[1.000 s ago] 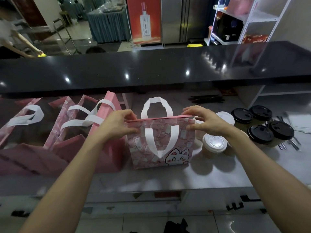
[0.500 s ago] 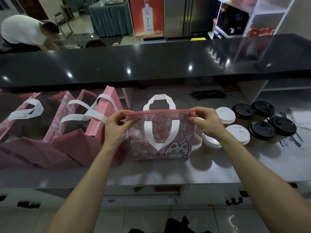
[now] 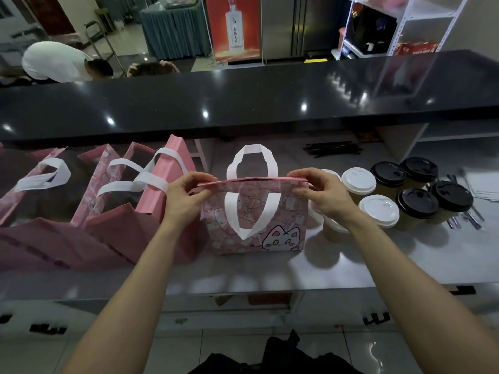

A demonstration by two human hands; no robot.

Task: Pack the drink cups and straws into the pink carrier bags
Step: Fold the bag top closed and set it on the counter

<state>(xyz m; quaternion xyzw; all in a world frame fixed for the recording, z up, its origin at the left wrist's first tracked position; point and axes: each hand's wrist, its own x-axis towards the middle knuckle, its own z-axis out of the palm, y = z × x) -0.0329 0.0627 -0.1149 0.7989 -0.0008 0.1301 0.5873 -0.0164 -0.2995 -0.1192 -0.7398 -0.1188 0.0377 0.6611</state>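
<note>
My left hand and right hand each pinch a top corner of the pink bag, upright on the counter. Cups stand just right of it.

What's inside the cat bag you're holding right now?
Cannot tell. Both hands, left and right, pinch the cat bag by its top rim, which looks pressed nearly flat, so its inside is hidden. Only its rear handle shows above.
</note>
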